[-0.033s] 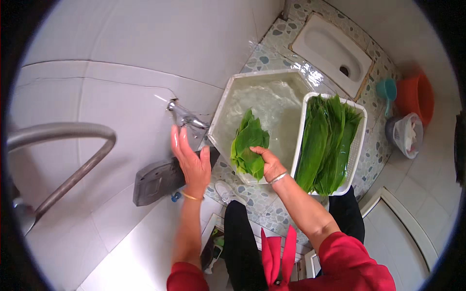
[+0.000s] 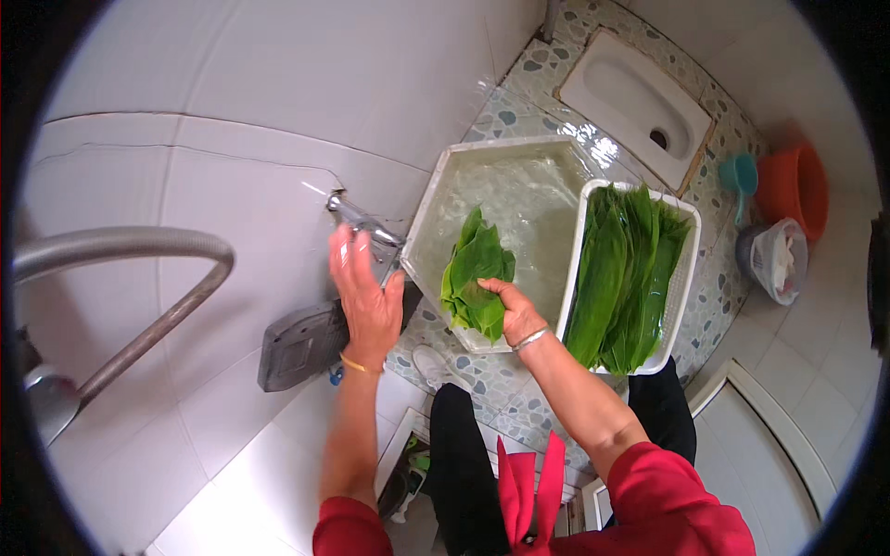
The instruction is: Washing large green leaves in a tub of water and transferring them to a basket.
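My right hand (image 2: 517,320) is closed round the end of a bunch of long green leaves (image 2: 479,269), thumb on top. That bunch is over the near left part of a white hexagonal basin (image 2: 445,171) of water. My left hand (image 2: 369,306) is raised beside the chrome tap (image 2: 363,221) on the wall, its fingers stretched out and holding nothing. The fingertips overlap the tap's underside in view; whether they touch it I cannot tell. More wet leaves (image 2: 623,278) lie stacked lengthwise in a white perforated basket (image 2: 681,306) at the basin's right.
A grey metal hose (image 2: 148,243) loops out from the left wall. Below the tap is a dark grey plastic piece (image 2: 301,345). A squat toilet (image 2: 640,102) is set in the floor at far right, near a teal dipper (image 2: 739,176), an orange bucket (image 2: 799,190) and a lined bin (image 2: 779,259).
My left hand has shifted slightly, its fingers a little nearer the tap's body. The water in the basin looks calmer. My right hand and its leaves have hardly moved.
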Demonstrator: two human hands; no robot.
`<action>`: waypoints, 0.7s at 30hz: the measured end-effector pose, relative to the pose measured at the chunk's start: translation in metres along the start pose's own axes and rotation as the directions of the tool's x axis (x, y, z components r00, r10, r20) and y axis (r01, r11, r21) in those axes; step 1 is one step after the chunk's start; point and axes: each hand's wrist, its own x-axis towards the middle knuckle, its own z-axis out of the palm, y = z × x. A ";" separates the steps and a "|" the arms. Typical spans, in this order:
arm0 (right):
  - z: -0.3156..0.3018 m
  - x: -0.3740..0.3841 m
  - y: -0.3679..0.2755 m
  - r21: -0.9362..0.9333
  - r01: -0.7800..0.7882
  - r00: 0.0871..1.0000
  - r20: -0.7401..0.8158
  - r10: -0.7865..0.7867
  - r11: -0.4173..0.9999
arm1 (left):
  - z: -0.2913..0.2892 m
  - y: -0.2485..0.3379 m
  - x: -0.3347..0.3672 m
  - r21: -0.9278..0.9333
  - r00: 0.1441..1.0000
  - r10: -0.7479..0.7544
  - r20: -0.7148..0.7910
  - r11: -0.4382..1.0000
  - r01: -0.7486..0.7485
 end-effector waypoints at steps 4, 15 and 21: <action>0.045 -0.004 0.028 0.014 0.046 0.998 -0.041 -0.045 0.999 | -0.046 -0.017 0.045 0.228 0.827 0.376 0.418 0.837 -0.497; 0.068 0.053 0.015 0.104 0.126 0.987 -0.116 -0.114 0.987 | -0.033 -0.011 0.081 0.130 0.893 0.135 0.429 0.969 -0.209; 0.056 0.080 0.001 0.150 0.183 0.975 -0.154 -0.160 0.972 | -0.009 -0.011 0.090 0.145 0.924 -0.077 0.374 0.989 0.024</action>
